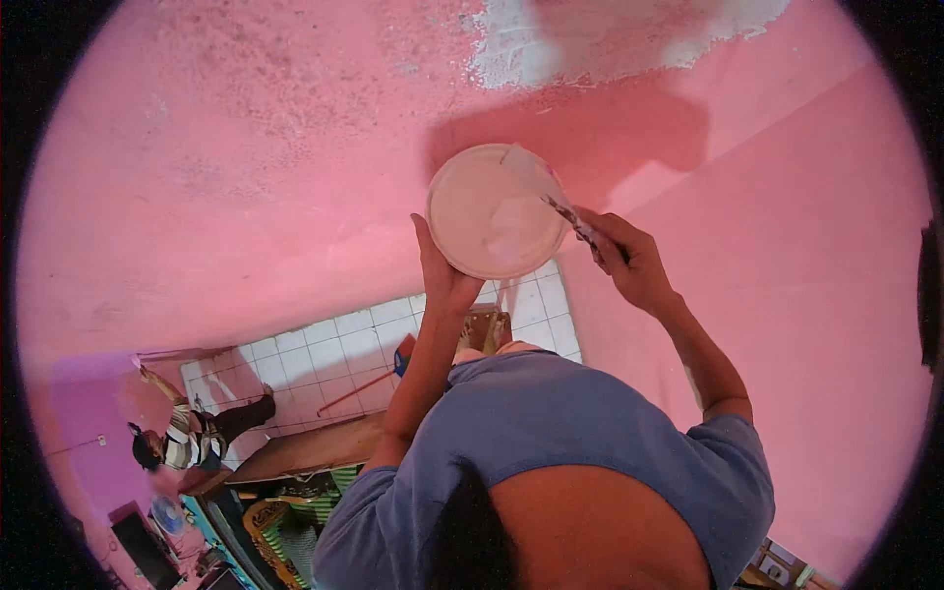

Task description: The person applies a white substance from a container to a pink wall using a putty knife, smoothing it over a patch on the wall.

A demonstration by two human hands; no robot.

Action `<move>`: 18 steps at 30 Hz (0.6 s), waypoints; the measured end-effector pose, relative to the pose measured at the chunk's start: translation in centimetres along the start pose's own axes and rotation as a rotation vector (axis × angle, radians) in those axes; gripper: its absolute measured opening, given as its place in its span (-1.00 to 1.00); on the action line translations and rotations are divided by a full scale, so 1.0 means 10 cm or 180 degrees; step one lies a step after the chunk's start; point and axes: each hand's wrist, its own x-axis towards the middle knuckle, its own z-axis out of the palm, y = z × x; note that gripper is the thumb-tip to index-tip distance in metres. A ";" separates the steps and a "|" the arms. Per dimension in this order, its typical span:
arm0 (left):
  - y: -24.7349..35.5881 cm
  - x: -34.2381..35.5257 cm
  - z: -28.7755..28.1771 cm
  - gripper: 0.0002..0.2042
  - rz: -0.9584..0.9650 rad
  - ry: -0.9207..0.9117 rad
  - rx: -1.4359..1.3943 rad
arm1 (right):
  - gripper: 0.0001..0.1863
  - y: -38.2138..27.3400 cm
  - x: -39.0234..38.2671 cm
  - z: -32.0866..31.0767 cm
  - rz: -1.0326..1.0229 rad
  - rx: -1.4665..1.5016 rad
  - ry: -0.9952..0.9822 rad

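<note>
My left hand [447,275] holds up a round pale container [439,248] from its near-left side, with the thumb along the rim. Whitish paste [513,228] lies inside; how deep the container is cannot be seen. In my right hand [634,264], the fingers are closed round the dark, paste-smeared handle of a putty knife [564,209]. Its broad pale blade reaches over the container's far-right part, and I cannot tell whether it touches the paste. Just beyond the container stands the pink wall [324,187], with a rough whitish patch [610,44] higher up.
Below is a white tiled floor [329,344], where a broom [356,393] with an orange handle and blue head lies. Wooden furniture [295,450] stands at the lower left. Farther left, another person [192,433] reaches an arm toward the wall. A blue fan [167,514] is near them.
</note>
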 end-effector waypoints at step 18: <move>0.04 -0.09 0.17 -0.36 -0.0285 -0.0279 0.0222 | -0.64 0.09 0.08 -0.39 -0.0716 -0.2176 -0.0412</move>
